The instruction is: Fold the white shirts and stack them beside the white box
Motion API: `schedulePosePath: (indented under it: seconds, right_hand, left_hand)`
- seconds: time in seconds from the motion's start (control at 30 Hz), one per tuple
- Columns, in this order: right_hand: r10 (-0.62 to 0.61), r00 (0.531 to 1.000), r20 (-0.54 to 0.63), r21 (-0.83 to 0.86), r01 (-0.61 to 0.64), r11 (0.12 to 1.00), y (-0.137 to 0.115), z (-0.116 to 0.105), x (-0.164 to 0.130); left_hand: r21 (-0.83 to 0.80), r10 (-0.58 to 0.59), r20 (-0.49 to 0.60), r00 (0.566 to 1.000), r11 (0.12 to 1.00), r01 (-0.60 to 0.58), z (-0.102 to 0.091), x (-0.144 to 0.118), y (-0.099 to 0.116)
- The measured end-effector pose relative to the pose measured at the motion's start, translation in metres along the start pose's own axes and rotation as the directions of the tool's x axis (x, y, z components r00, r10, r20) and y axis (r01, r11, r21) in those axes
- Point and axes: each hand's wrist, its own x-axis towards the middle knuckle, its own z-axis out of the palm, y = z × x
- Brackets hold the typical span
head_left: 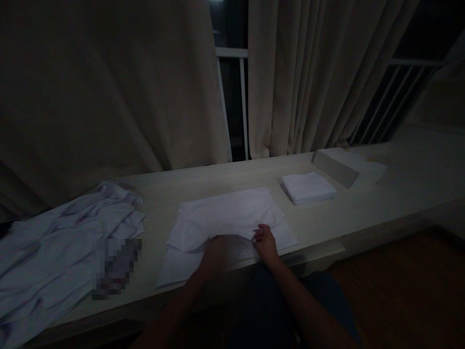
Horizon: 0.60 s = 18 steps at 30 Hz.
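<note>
A white cloth [225, 211], partly folded over itself, lies in front of me on the pale ledge. My right hand [266, 244] is closed on the near edge of its upper layer, which it holds slightly raised. My left hand [218, 252] is at the same raised edge, a little to the left; its fingers are blurred and partly hidden by the cloth, so their grip is unclear. Beyond my right hand sits a neatly folded stack of white cloth [308, 188].
Loose, crumpled white cloth [65, 242] covers the ledge's left end, with a pixelated patch over part of it. A pale box [350, 167] stands at the back right. Beige curtains [152, 87] hang behind the ledge [189, 182], and the light is dim.
</note>
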Motion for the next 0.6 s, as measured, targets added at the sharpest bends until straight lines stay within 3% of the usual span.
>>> schedulePosePath:
  seconds: [0.27,0.43,0.53,0.6]
  right_hand:
    - [-0.129,0.983,0.133,-0.186,0.152,0.971,-0.007,-0.003,-0.01]
    - [-0.285,0.902,0.324,-0.303,0.384,0.872,-0.019,-0.003,-0.027]
    - [-0.322,0.844,0.429,-0.279,0.463,0.841,-0.025,-0.007,-0.037]
    - [-0.309,0.859,0.407,-0.26,0.434,0.863,-0.027,-0.009,-0.038]
  left_hand:
    - [0.021,-0.019,0.003,1.0,1.0,0.019,-0.007,0.024,0.006]
    - [0.038,-0.051,0.032,0.998,0.998,0.05,-0.013,0.028,0.016]
    - [0.069,-0.087,0.075,0.993,0.994,0.081,-0.016,0.027,0.018]
    - [0.101,-0.114,0.12,0.986,0.99,0.102,-0.018,0.022,0.02]
